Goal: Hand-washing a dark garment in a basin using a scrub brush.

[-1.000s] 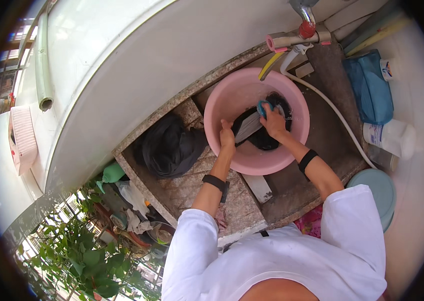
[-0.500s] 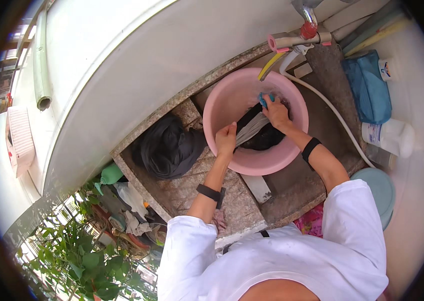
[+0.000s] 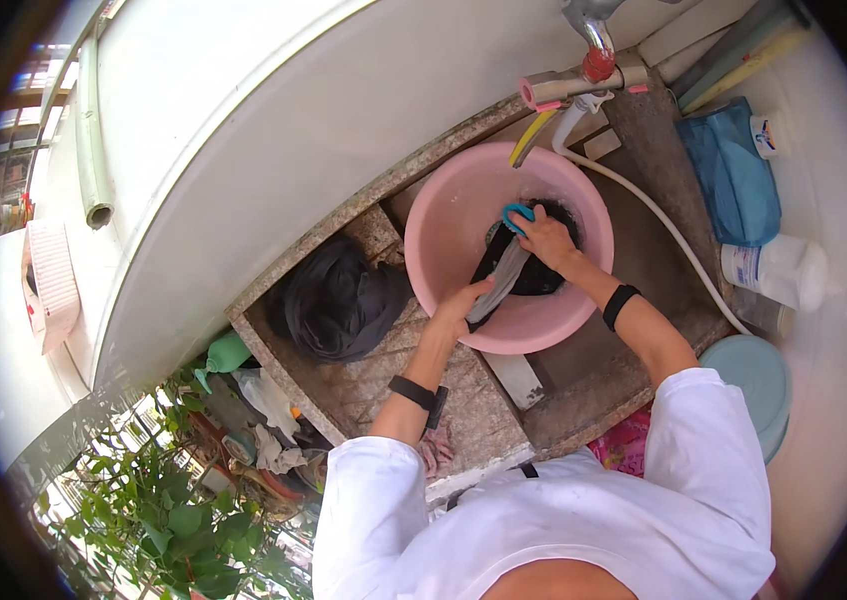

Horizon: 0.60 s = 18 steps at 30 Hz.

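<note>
A pink basin (image 3: pixel 433 240) stands in the stone sink, with a black and grey cloth garment (image 3: pixel 508 275) in it. At the basin's near left rim, my left hand (image 3: pixel 460 305) is closed on one end of the garment. My right hand (image 3: pixel 546 238) grips a blue scrubbing brush (image 3: pixel 516 218) over the cloth, near the basin's middle. The brush's underside is hidden, and some of the garment lies dark and bunched in the basin bottom.
Dark wet clothing (image 3: pixel 338 300) lies heaped in the sink's left part. A tap (image 3: pixel 598 65) with a yellow hose (image 3: pixel 533 135) and a white hose (image 3: pixel 643 190) hangs over the far side. A blue bag (image 3: pixel 731 170), white jug (image 3: pixel 778 272) and pale green lid (image 3: pixel 751 385) line the right.
My right hand has moved the brush slightly down and left over the cloth. My left hand has shifted lower, toward the near rim. The view has tilted a little.
</note>
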Each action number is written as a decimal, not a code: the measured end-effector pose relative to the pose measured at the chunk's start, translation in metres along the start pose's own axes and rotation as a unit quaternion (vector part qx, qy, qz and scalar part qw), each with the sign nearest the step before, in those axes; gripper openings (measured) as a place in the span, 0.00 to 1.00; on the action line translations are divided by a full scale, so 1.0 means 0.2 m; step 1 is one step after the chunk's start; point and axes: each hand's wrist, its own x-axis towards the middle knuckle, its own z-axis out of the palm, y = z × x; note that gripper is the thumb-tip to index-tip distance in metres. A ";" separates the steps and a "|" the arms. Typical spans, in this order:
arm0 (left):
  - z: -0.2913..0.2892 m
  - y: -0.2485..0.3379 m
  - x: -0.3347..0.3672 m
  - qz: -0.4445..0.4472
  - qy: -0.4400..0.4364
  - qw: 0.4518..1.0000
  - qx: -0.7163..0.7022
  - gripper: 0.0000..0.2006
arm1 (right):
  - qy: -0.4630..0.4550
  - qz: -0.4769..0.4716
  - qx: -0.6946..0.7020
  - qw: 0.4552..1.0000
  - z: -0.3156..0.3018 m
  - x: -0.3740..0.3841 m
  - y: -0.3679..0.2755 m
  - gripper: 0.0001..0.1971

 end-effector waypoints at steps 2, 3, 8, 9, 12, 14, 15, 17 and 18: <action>0.06 -0.07 0.05 0.084 0.072 0.969 0.223 0.21 | 0.006 0.031 0.020 0.999 0.00 -0.01 0.02 0.23; 0.03 -0.08 0.11 0.088 0.075 0.968 0.222 0.21 | 0.056 0.097 0.122 0.986 0.01 -0.01 -0.03 0.24; -0.12 -0.01 0.26 0.110 0.272 0.955 0.044 0.19 | 0.079 -0.080 0.263 0.958 0.11 -0.17 -0.54 0.24; -0.03 0.00 0.20 0.081 0.217 0.971 -0.065 0.17 | -0.031 -0.053 0.151 0.987 0.11 -0.13 -0.39 0.25; 0.14 0.16 -0.02 0.126 0.138 0.982 -0.027 0.15 | -0.025 -0.033 -0.012 0.999 0.12 -0.09 -0.01 0.22; -0.03 0.10 0.01 0.135 0.172 0.976 0.001 0.18 | -0.078 0.029 -0.028 0.996 0.07 -0.05 -0.04 0.21; -0.05 0.03 0.06 0.198 0.211 0.956 0.047 0.20 | -0.070 0.030 -0.031 0.997 0.06 -0.03 -0.05 0.21; -0.07 0.02 0.11 0.205 0.194 0.954 0.098 0.25 | -0.066 0.182 0.050 0.980 0.04 -0.12 -0.07 0.22; -0.13 0.00 0.13 0.206 0.205 0.952 0.095 0.25 | -0.071 0.173 0.054 0.981 -0.01 -0.14 -0.15 0.22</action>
